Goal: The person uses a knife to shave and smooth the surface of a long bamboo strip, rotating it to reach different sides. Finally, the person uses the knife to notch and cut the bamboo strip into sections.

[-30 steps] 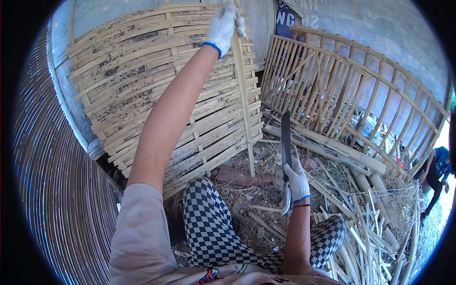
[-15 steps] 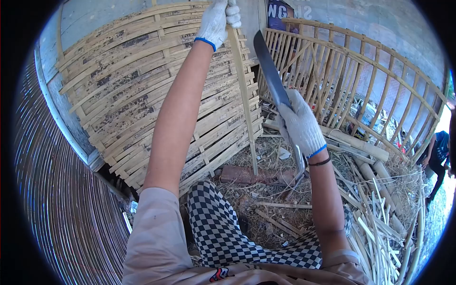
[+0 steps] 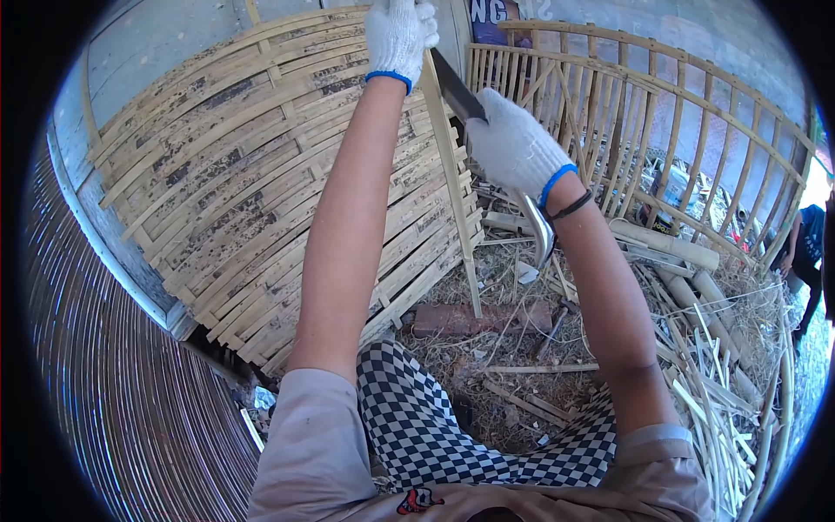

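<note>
My left hand (image 3: 398, 36), in a white glove with a blue cuff, is closed round the top of a long bamboo strip (image 3: 450, 165) near the upper edge of the view. The strip hangs down to a reddish-brown block (image 3: 452, 319) on the ground. My right hand (image 3: 519, 148), gloved too, grips a machete (image 3: 456, 90). Its dark blade slants up and left, its end close to the upper part of the strip, just under my left hand; whether they touch I cannot tell. The curved handle end shows below my right hand.
A woven bamboo panel (image 3: 217, 183) leans at the left. Behind, a slatted bamboo frame (image 3: 644, 113) stands against the wall. Cut bamboo poles (image 3: 665, 245) and split strips (image 3: 713, 418) lie at the right. A hammer (image 3: 552, 335) rests near the block. Another person (image 3: 809, 252) is at the far right.
My right hand has moved up and left with the machete, bringing its blade close to the strip. The hammer on the ground is now more exposed.
</note>
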Motion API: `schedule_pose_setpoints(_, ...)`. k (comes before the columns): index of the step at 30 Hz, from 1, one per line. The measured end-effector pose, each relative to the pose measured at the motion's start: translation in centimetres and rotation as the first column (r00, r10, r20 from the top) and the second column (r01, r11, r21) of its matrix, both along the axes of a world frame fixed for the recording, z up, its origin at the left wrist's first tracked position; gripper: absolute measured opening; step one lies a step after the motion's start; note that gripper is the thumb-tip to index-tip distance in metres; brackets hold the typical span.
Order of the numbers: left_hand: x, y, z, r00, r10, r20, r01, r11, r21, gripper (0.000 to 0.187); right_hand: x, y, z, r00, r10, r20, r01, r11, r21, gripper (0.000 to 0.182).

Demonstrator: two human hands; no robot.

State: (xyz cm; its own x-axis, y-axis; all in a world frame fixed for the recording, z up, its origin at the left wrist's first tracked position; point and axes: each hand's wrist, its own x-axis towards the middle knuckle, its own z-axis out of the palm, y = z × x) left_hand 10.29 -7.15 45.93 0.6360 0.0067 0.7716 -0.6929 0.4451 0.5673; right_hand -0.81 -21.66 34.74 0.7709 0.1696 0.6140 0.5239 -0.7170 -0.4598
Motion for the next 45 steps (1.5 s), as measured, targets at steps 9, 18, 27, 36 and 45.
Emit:
schedule_pose_setpoints(9,-0.1,-0.4,0.2,0.995,0.095,0.043,-0.096,0.995,0.004,0.038,0.3,0.7,-1.5,1.000,-0.001,0.012,-0.001,0.989,0.149,0.025)
schedule_pose_setpoints(18,-1.5,0.5,0.5,0.997,0.072,0.033,-0.073,0.997,0.031,0.037,-0.2,1.8,-4.3,1.000,0.000,0.008,-0.001,0.976,0.217,0.026)
schedule_pose_setpoints(27,-2.0,1.6,0.0,0.997,0.063,0.053,-0.064,0.998,0.027,0.036,-0.5,2.8,-11.1,0.995,-0.006,-0.095,0.026,0.975,0.220,0.029)
schedule_pose_setpoints(36,-1.2,3.2,0.3,0.993,0.095,0.068,-0.097,0.995,0.020,0.036,-1.0,4.5,-13.5,0.993,-0.043,-0.114,0.071,0.965,0.251,0.026)
schedule_pose_setpoints(45,0.0,7.1,0.3,0.996,0.073,0.043,-0.072,0.997,-0.015,0.033,-0.1,5.4,-23.5,0.917,-0.056,-0.396,0.130,0.978,0.163,0.027)
